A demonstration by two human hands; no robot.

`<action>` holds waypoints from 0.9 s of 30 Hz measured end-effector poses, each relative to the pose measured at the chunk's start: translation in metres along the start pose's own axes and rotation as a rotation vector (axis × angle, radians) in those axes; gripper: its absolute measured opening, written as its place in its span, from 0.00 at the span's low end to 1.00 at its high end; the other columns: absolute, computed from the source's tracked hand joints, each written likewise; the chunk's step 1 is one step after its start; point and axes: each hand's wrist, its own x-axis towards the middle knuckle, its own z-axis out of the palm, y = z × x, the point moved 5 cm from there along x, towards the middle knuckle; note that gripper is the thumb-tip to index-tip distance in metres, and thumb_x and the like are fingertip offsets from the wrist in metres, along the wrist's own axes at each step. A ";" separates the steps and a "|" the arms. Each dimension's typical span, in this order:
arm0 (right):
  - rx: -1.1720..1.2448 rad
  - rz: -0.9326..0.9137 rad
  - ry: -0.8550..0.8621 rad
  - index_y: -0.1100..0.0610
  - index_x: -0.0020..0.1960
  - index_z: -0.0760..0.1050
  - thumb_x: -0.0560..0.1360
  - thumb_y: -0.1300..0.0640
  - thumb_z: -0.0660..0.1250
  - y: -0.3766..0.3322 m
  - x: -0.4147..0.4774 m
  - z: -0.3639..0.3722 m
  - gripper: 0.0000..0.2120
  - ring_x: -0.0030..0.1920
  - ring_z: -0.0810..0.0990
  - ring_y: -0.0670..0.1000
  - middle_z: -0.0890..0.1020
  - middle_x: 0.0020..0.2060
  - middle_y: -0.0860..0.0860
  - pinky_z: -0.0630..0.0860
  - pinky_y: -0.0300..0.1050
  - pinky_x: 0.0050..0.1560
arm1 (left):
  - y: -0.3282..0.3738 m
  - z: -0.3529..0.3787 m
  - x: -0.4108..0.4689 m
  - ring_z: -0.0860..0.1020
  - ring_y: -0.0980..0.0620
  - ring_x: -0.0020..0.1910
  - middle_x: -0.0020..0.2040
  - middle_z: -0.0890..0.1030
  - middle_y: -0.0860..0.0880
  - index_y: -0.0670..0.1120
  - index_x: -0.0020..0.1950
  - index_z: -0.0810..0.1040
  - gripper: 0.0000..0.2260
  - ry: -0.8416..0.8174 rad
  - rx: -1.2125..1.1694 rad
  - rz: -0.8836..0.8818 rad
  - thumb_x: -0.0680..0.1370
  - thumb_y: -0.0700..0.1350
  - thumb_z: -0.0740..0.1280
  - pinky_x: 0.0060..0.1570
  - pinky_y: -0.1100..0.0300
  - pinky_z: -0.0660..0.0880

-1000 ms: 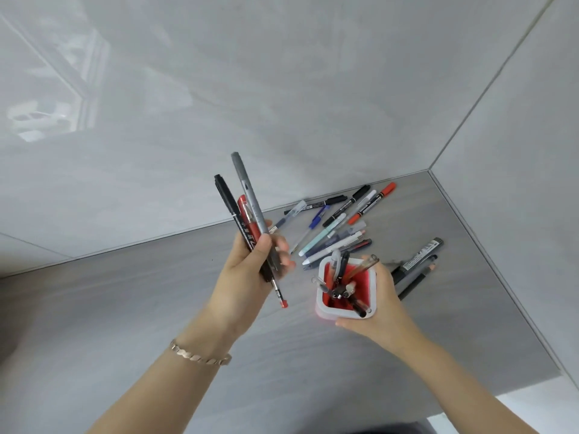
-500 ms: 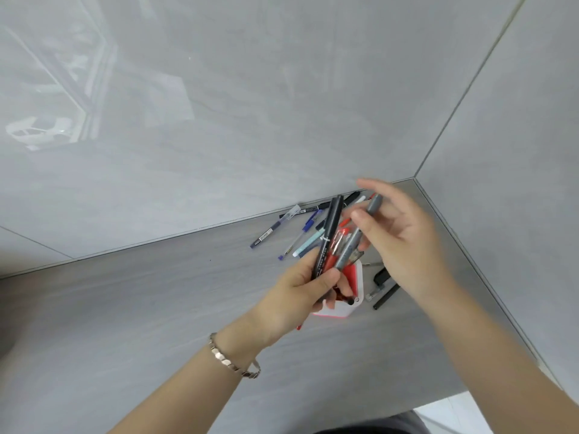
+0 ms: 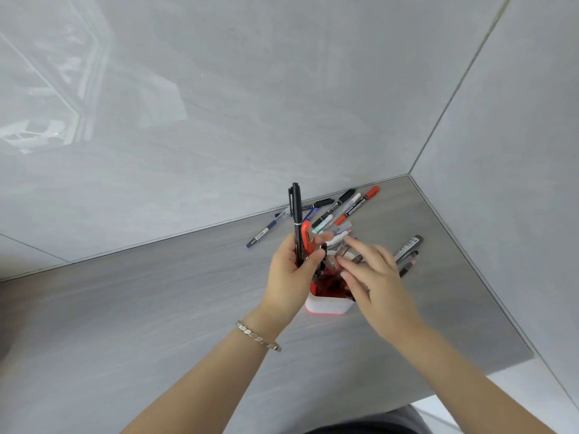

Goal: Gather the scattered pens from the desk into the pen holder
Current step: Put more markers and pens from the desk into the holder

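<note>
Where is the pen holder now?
In the head view, the pen holder stands on the desk between the left hand and right hand.

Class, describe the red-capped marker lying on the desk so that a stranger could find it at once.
Start at the desk's far corner, where the two grey walls meet. A heap of pens lies there; the red-capped marker is on its right edge, the only one with a bright red cap pointing to the corner.

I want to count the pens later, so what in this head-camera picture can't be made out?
- Inside of the pen holder: mostly covered by the right hand, so its pens cannot be counted.
- Lower ends of the black pen and red pen: hidden in the left hand.
- Pile of pens by the wall: overlapping, near part behind the hands.
- Printing on the pens: too small to read.
</note>
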 end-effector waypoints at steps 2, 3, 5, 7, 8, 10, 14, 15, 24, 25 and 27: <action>0.152 0.089 -0.036 0.51 0.63 0.72 0.75 0.48 0.55 0.005 -0.008 0.001 0.19 0.65 0.62 0.36 0.68 0.66 0.41 0.57 0.28 0.66 | -0.006 0.001 -0.005 0.78 0.57 0.56 0.52 0.82 0.51 0.56 0.43 0.72 0.18 -0.010 0.024 -0.014 0.75 0.31 0.61 0.58 0.58 0.73; 0.260 0.152 -0.046 0.46 0.65 0.67 0.75 0.46 0.55 0.008 -0.014 0.000 0.19 0.66 0.61 0.35 0.65 0.66 0.36 0.58 0.26 0.67 | -0.007 0.003 -0.008 0.77 0.60 0.58 0.54 0.81 0.51 0.57 0.44 0.71 0.18 -0.015 0.022 -0.014 0.76 0.31 0.61 0.60 0.56 0.72; 0.435 0.304 -0.071 0.40 0.65 0.59 0.76 0.43 0.58 0.017 -0.026 0.002 0.19 0.66 0.65 0.39 0.64 0.65 0.34 0.64 0.26 0.62 | -0.008 0.009 -0.015 0.75 0.68 0.57 0.58 0.78 0.53 0.52 0.49 0.71 0.14 -0.033 -0.008 -0.017 0.77 0.32 0.59 0.60 0.62 0.70; 0.535 0.421 -0.086 0.42 0.67 0.57 0.73 0.43 0.59 0.026 -0.038 0.008 0.24 0.64 0.67 0.41 0.65 0.67 0.41 0.67 0.29 0.59 | -0.010 0.018 -0.017 0.73 0.73 0.55 0.61 0.75 0.54 0.46 0.54 0.69 0.10 -0.057 -0.017 0.006 0.78 0.32 0.57 0.56 0.71 0.70; 0.551 0.445 -0.077 0.43 0.68 0.56 0.73 0.43 0.60 0.030 -0.041 0.010 0.26 0.65 0.67 0.42 0.65 0.69 0.44 0.66 0.34 0.61 | -0.011 0.022 -0.017 0.74 0.71 0.56 0.61 0.75 0.53 0.46 0.54 0.69 0.09 -0.060 -0.016 0.026 0.79 0.34 0.56 0.55 0.71 0.72; 0.566 0.458 -0.078 0.44 0.69 0.55 0.73 0.45 0.62 0.033 -0.044 0.014 0.28 0.67 0.66 0.41 0.64 0.69 0.45 0.65 0.43 0.67 | -0.007 0.028 -0.017 0.79 0.63 0.48 0.56 0.79 0.50 0.47 0.54 0.69 0.08 -0.065 -0.032 0.054 0.79 0.37 0.55 0.49 0.66 0.77; 0.561 0.455 -0.158 0.34 0.64 0.50 0.66 0.53 0.74 0.034 -0.043 0.022 0.40 0.64 0.61 0.29 0.59 0.65 0.31 0.63 0.40 0.66 | 0.001 0.028 -0.013 0.78 0.69 0.39 0.44 0.79 0.57 0.43 0.54 0.69 0.08 -0.020 -0.080 0.061 0.79 0.33 0.56 0.39 0.75 0.73; 0.532 0.440 -0.172 0.33 0.63 0.49 0.64 0.54 0.76 0.034 -0.041 0.023 0.43 0.64 0.59 0.26 0.58 0.65 0.31 0.62 0.38 0.66 | 0.002 0.024 -0.012 0.78 0.68 0.42 0.46 0.79 0.54 0.46 0.52 0.71 0.09 0.007 -0.063 0.076 0.78 0.33 0.58 0.43 0.74 0.74; 0.516 0.413 -0.195 0.36 0.67 0.50 0.64 0.61 0.76 0.033 -0.024 0.029 0.46 0.70 0.63 0.45 0.62 0.70 0.42 0.62 0.44 0.70 | -0.011 -0.005 -0.018 0.71 0.61 0.65 0.62 0.76 0.58 0.58 0.65 0.65 0.21 -0.049 0.340 0.317 0.78 0.37 0.56 0.64 0.62 0.69; 0.515 0.412 -0.190 0.39 0.68 0.51 0.64 0.61 0.76 0.034 -0.024 0.029 0.46 0.70 0.63 0.45 0.62 0.70 0.44 0.62 0.44 0.70 | -0.017 -0.003 -0.020 0.65 0.65 0.68 0.66 0.71 0.57 0.54 0.67 0.65 0.17 -0.084 0.468 0.343 0.79 0.41 0.55 0.68 0.61 0.64; 0.503 0.407 -0.185 0.41 0.68 0.53 0.63 0.59 0.77 0.036 -0.023 0.029 0.45 0.68 0.63 0.43 0.62 0.68 0.43 0.62 0.42 0.69 | -0.028 0.001 -0.025 0.55 0.65 0.72 0.71 0.61 0.54 0.49 0.70 0.62 0.18 -0.133 0.691 0.384 0.81 0.49 0.49 0.73 0.57 0.53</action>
